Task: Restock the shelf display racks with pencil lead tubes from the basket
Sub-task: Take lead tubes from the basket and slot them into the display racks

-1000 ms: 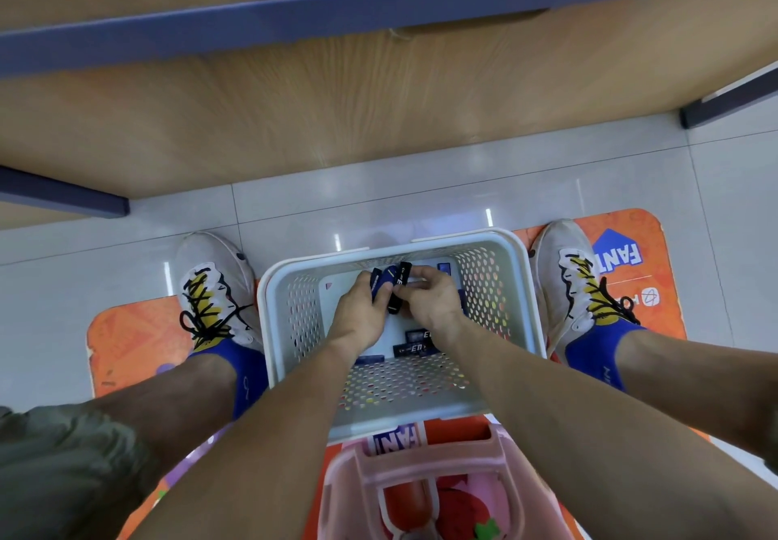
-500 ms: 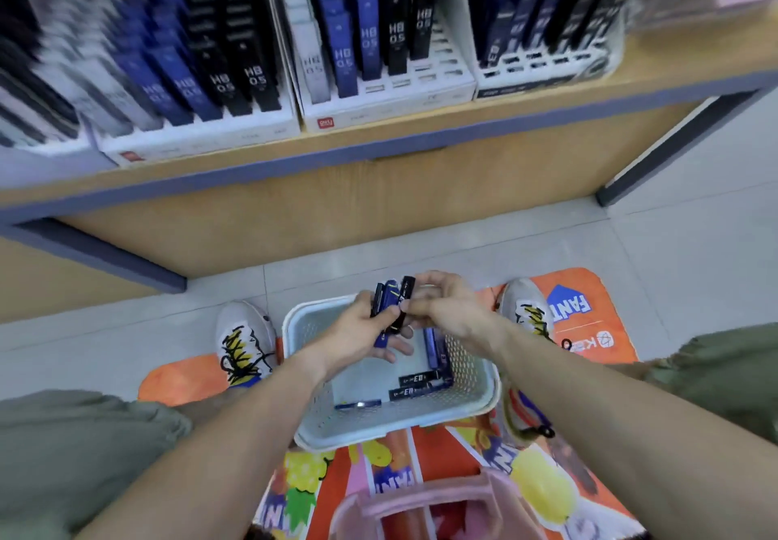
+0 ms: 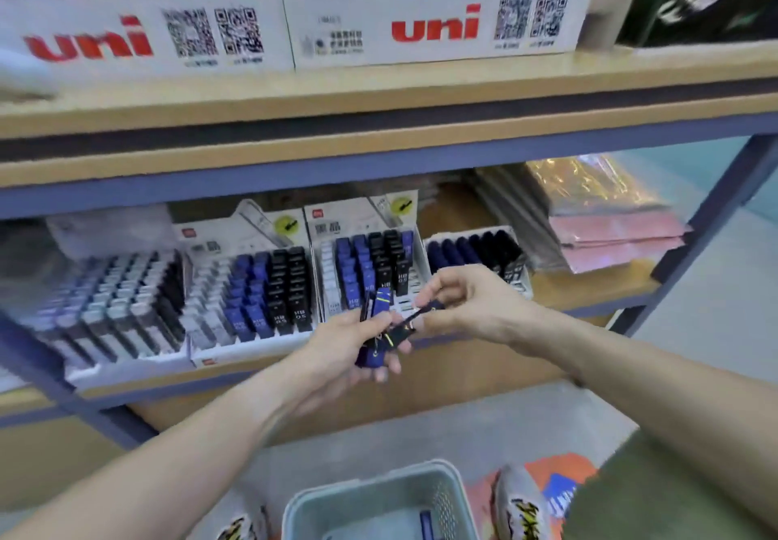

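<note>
My left hand (image 3: 353,348) grips a bunch of blue and black pencil lead tubes (image 3: 381,308) in front of the lower shelf. My right hand (image 3: 467,308) pinches one black tube (image 3: 414,320) at the edge of that bunch. Behind the hands stand white display racks (image 3: 252,354) filled with rows of blue, black and grey lead tubes; one rack (image 3: 366,253) is right behind the bunch. The white perforated basket (image 3: 311,506) sits on the floor below, and one blue tube (image 3: 426,525) shows inside it.
An upper shelf (image 3: 379,93) carries white boxes (image 3: 438,21) with red lettering. Pink and shiny packets (image 3: 610,224) are stacked at the right of the lower shelf. A blue shelf post (image 3: 694,240) slants down at right. My shoes (image 3: 522,506) flank the basket.
My view has risen from the basket to the shelf. Both hands lifted the bunch of tubes up from the basket to the racks, and the right hand now draws one black tube away.
</note>
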A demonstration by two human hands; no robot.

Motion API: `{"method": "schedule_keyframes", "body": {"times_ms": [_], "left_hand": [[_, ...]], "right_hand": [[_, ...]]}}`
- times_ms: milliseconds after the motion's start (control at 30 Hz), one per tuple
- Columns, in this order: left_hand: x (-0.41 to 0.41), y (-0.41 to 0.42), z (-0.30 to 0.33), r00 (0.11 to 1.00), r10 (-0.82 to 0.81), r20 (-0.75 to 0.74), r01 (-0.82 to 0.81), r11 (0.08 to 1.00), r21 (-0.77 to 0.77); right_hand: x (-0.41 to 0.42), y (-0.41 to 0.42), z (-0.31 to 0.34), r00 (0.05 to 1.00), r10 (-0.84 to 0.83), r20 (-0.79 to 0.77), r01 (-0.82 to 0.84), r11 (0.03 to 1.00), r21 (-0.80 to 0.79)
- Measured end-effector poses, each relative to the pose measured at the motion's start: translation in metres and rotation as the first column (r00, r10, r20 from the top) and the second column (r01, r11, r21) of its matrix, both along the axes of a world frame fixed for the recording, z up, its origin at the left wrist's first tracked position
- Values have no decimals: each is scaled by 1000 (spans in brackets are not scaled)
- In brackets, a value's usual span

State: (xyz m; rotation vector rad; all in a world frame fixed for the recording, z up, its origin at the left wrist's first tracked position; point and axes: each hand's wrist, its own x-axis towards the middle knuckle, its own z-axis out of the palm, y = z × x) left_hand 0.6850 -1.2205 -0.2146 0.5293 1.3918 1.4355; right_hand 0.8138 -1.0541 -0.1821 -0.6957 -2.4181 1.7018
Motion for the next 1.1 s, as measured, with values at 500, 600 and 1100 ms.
{"method": "schedule_keyframes", "body": {"times_ms": [500, 600, 1100], "left_hand": [[1, 77, -2, 984, 113, 138, -114, 993, -1], [9, 93, -3, 982, 99, 160, -99, 995, -11], [29, 142, -4, 971, 34, 238, -53, 996, 72]], "right_hand": [[4, 52, -7, 994, 40, -106, -50, 994, -92], [9, 60, -9, 989, -57, -133, 47, 996, -76], [35, 100, -15, 935, -275, -223, 267, 961, -67]]}}
